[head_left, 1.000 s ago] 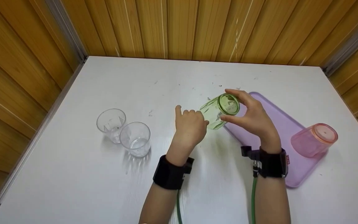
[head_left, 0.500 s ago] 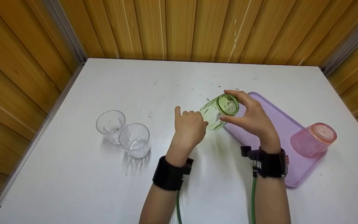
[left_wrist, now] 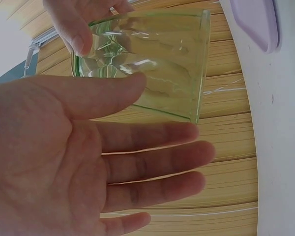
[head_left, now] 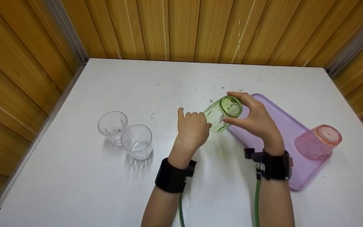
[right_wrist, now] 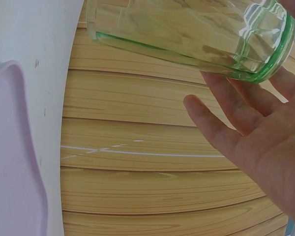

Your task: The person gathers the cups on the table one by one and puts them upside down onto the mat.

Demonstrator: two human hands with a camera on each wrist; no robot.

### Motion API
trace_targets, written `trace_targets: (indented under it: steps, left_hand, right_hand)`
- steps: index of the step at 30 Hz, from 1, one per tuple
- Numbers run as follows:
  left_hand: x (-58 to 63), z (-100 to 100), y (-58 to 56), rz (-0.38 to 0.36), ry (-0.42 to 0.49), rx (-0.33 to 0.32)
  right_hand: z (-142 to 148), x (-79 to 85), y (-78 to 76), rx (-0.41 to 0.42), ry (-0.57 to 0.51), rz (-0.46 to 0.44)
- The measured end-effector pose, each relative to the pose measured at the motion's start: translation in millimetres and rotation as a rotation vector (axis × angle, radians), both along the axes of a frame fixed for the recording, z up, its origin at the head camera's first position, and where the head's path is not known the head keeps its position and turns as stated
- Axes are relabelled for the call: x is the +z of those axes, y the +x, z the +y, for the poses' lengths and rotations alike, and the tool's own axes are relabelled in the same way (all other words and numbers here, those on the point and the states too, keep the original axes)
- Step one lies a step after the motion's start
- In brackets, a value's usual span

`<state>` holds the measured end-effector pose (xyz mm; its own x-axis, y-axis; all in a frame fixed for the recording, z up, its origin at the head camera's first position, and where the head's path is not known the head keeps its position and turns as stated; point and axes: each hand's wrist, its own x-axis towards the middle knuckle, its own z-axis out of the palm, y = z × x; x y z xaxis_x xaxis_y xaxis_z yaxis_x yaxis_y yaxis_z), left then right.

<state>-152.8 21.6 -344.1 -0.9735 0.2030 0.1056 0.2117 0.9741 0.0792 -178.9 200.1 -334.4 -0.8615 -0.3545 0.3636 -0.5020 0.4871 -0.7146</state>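
White table (head_left: 175, 82) underneath, clock centred on the left hand (head_left: 192, 129). At nine o'clock, farther clear cup (head_left: 115, 134) and nearer clear cup (head_left: 139, 146), both upright, overlapping in the head view; impossible to tell whether touching. Likely to knock together or topple if bumped by a careless sweep leftward. At the centre, left hand with fingers stretched out, holding nothing, right beside the green cup (head_left: 214, 116); unclear whether touching. Could jolt the rim with a sudden twist and, with no curl around the side, might be slow to catch. At two o'clock, green cup above the table, base up, mouth downward and angled toward eight. Near three, right hand (head_left: 255, 118) gripping that base between thumb and fingers. Might lose hold through a slack pinch, with smooth sides narrowing toward the grip. Just past three, lilac tray (head_left: 282, 135), with pink cup (head_left: 310, 143) upside down near the right-hand edge; apt to be shoved off if clipped by a sideways swing.
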Motion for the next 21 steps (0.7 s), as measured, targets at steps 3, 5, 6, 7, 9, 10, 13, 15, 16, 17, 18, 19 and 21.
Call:
trace_targets:
  steps: [3, 5, 6, 7, 9, 10, 13, 15, 16, 17, 18, 19, 21]
  left_hand:
    - [-0.2, 0.2, 0.2, 0.011, 0.003, -0.003]
    - [-0.2, 0.3, 0.2, 0.016, 0.005, -0.006]
    - [-0.1, 0.4, 0.3, 0.017, 0.008, -0.007]
    - [-0.3, 0.6, 0.2, 0.015, 0.008, -0.009]
    - [-0.2, 1.0, 0.0, 0.007, 0.006, -0.011]
    - [-0.3, 1.1, -0.1, 0.002, 0.006, -0.012]
    - [-0.4, 1.6, -0.5, -0.012, 0.003, -0.011]
    - [-0.5, 1.9, -0.7, -0.018, 0.003, -0.011]
    - [-0.6, 2.0, -0.7, -0.019, 0.001, -0.012]
    - [-0.7, 2.1, -0.8, -0.022, 0.000, -0.013]
    - [-0.7, 2.2, -0.9, -0.023, -0.001, -0.014]
    - [-0.8, 2.3, -0.8, -0.026, -0.004, -0.014]
    - [-0.9, 2.5, -0.8, -0.034, -0.009, -0.017]
  right_hand:
    - [4.6, -8.5, -6.8, -0.001, -0.002, 0.008]
    - [5.8, -10.1, -8.6, -0.002, -0.002, 0.012]
    - [5.5, -9.7, -8.4, -0.003, -0.003, 0.012]
    - [4.8, -8.2, -7.3, -0.007, -0.005, 0.009]
    - [2.3, -3.2, -3.5, -0.007, -0.003, 0.003]
    - [0.5, 0.4, -0.9, -0.007, -0.003, -0.001]
    - [-4.8, 10.4, 6.6, 0.001, -0.005, -0.012]
    - [-6.5, 14.1, 9.4, 0.009, -0.006, -0.013]
    - [-6.8, 15.1, 10.0, 0.011, -0.008, -0.012]
    - [-6.9, 15.5, 10.5, 0.013, -0.009, -0.011]
    - [-6.6, 15.3, 10.2, 0.015, -0.011, -0.008]
    - [-6.4, 15.8, 10.7, 0.012, -0.009, -0.008]
    - [-6.0, 16.5, 11.4, 0.007, -0.005, -0.007]
